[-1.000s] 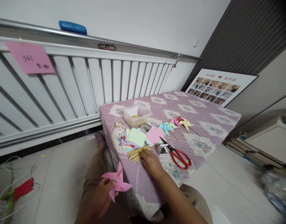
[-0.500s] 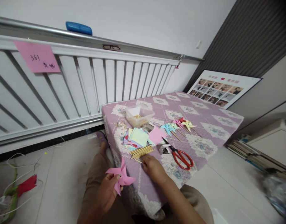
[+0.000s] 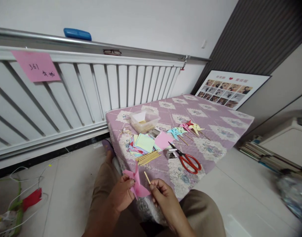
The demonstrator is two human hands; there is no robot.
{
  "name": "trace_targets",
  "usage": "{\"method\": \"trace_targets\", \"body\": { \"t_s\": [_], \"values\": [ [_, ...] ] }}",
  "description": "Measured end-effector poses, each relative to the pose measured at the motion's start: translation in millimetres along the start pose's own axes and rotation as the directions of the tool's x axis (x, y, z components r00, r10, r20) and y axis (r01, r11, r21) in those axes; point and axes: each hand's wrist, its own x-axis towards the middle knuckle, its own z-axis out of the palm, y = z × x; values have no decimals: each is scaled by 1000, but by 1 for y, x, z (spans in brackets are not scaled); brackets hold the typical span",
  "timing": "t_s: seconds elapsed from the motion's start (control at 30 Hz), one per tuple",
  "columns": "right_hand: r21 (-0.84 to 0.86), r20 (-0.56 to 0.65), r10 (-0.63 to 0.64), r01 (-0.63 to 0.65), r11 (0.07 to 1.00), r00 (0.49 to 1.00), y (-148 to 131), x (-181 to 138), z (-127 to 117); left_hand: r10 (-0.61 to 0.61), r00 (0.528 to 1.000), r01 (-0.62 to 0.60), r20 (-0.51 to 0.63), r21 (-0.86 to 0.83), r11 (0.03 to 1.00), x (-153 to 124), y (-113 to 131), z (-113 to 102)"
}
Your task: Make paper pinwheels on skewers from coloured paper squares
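Observation:
My left hand (image 3: 123, 192) pinches a pink paper pinwheel (image 3: 139, 187) near its centre, in front of the table's near corner. Close beside it, my right hand (image 3: 163, 197) is closed on a thin wooden stick (image 3: 147, 177), whose upper end points up and left. The stick and the pinwheel are a small distance apart. Behind my hands lies a bundle of wooden sticks (image 3: 148, 158). Beyond it are a stack of coloured paper squares (image 3: 145, 143) and a pink paper sheet (image 3: 163, 140). Red-handled scissors (image 3: 189, 163) lie to the right, by a small box of pins (image 3: 171, 154).
A clear plastic box (image 3: 144, 121) with sticks stands behind the paper. Several finished pinwheels (image 3: 176, 132) lie to its right on the flowered tablecloth (image 3: 222, 131). A white radiator (image 3: 96, 89) runs along the wall, and a photo board (image 3: 230, 87) leans at the far end.
My right hand has taken a stick from beside the bundle and brought it back toward the pinwheel. My left hand has moved right and turned the pinwheel slightly.

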Motion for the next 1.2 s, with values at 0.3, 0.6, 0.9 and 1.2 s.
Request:
{"method": "trace_targets", "body": {
  "t_s": [0.3, 0.6, 0.9, 1.2],
  "values": [
    [182, 96, 43, -60, 981, 994, -19, -27, 13, 3, 922, 42, 388, -108, 993, -4, -9, 8],
    [104, 151, 39, -55, 993, 988, -26, -36, 13, -53, 911, 75, 410, -38, 996, -5, -15, 8],
    [131, 193, -4, -21, 991, 981, -26, -39, 18, 42, 905, 4, 424, -107, 994, -7, -12, 11],
    [125, 181, -57, 34, 992, 982, -31, -39, 22, 65, 919, -23, 390, -111, 994, -7, -11, 11]
  ]
}}
